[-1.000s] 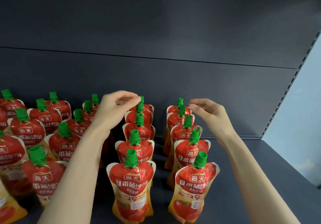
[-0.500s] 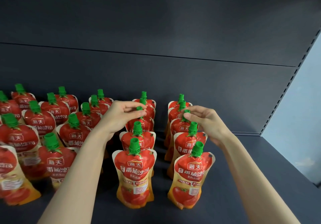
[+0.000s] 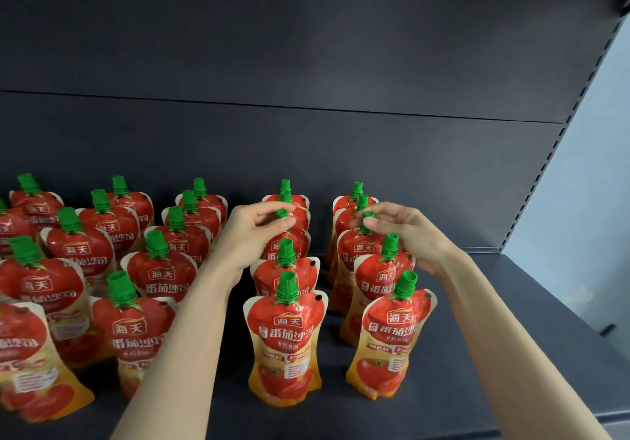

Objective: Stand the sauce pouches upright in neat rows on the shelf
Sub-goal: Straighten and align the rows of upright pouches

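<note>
Noted: left hand (image 3: 252, 238) fingers (image 3: 269, 207) are clamping the green cap (image 3: 282, 213) of a mid-row tomato sauce pouch (image 3: 295, 244) on the shelf (image 3: 511, 354); right hand (image 3: 412, 235) is pinching the next row's cap (image 3: 368, 217) likewise. Judged risk: tugging by the spouts is liable to be tipping soft, tight-packed neighbours, domino-fashion.

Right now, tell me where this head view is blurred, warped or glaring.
Head view: left-edge pouches smear with blur; the front pouch, left hand and right hand are sharp. Head view: the slotted upright slants, likely wide-angle stretch. Head view: soft sheen, no harsh glare; back panel dim.
</note>
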Demonstrator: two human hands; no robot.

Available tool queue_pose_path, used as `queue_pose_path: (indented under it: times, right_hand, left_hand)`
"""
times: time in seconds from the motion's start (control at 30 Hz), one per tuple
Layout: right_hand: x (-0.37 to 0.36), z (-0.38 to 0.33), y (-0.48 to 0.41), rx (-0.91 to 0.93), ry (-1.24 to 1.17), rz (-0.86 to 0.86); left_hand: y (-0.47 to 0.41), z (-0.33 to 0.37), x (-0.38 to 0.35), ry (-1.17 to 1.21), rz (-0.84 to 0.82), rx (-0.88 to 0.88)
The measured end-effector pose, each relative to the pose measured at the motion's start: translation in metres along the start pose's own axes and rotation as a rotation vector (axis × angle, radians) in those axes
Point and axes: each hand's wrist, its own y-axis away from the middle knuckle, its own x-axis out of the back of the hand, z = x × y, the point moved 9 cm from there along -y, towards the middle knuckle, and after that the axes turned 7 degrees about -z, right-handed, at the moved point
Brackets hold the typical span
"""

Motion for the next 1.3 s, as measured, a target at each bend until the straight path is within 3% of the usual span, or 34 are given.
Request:
queue_pose_path:
  times: [0.27, 0.47, 0.57, 0.8, 1.3]
  right_hand:
    - [0.001, -0.001, 0.001, -0.014, 0.023, 0.009]
    - [0.018, -0.021, 0.026, 0.117, 0.164, 0.214]
    - [0.02, -0.022, 0.048, 0.187, 0.149, 0.291]
    - [-0.003, -0.005, 0.058, 0.126, 0.008, 0.124]
    - [-0.014, -0.007, 0.05, 0.143, -0.044, 0.069]
  left_hand:
    - [0.004, 0.002, 0.0, -0.026, 0.029, 0.008]
    - [0.03, 0.025, 0.02, -0.063, 0.207, -0.101]
    - [0.051, 0.033, 0.014, 0.002, 0.163, -0.143]
    - [0.059, 0.017, -0.012, 0.038, -0.065, 0.015]
    - [0.056, 0.019, -0.002, 0.0, -0.023, -0.016]
